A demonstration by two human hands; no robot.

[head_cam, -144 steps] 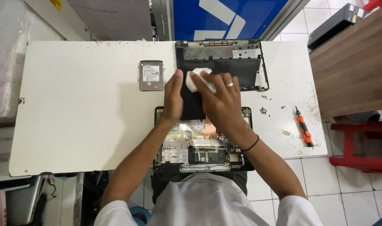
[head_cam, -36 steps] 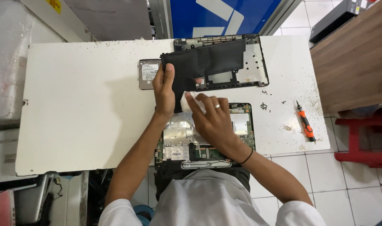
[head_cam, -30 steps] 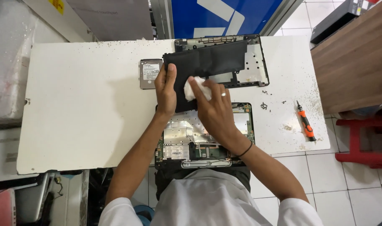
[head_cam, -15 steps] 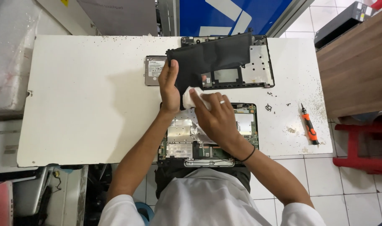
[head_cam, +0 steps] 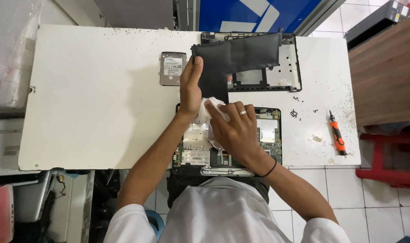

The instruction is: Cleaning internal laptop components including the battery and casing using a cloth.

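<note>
1. I look straight down from the head camera onto a white table (head_cam: pixel 97 99), speckled with dark crumbs.
2. My left hand (head_cam: pixel 190 90) sits just above the centre of the view, fingers pointing to twelve o'clock. Thumb and fingers are closed around the left edge of a black L-shaped battery pack (head_cam: pixel 234 58), lifting it off the table.
3. The battery pack spreads from the hand toward one o'clock and covers part of a laptop base cover (head_cam: pixel 283 67) lying flat at the far edge of the table.
4. My right hand (head_cam: pixel 234 130) is at the centre, a ring on one finger and a dark band on the wrist. Its fingers are curled over a crumpled white cloth (head_cam: pixel 208 110), pressing it against the lower end of the battery pack.
5. Under both wrists, at six o'clock of the hands, lies an opened laptop chassis (head_cam: pixel 268 130) with its green board and silver shields exposed.
6. A silver hard drive (head_cam: pixel 172 68) lies flat at nine o'clock of the left hand, just beside it.
7. At three o'clock, well apart, an orange-and-black screwdriver (head_cam: pixel 336 135) lies on the table, with small loose screws (head_cam: pixel 294 112) between it and the chassis.
</note>
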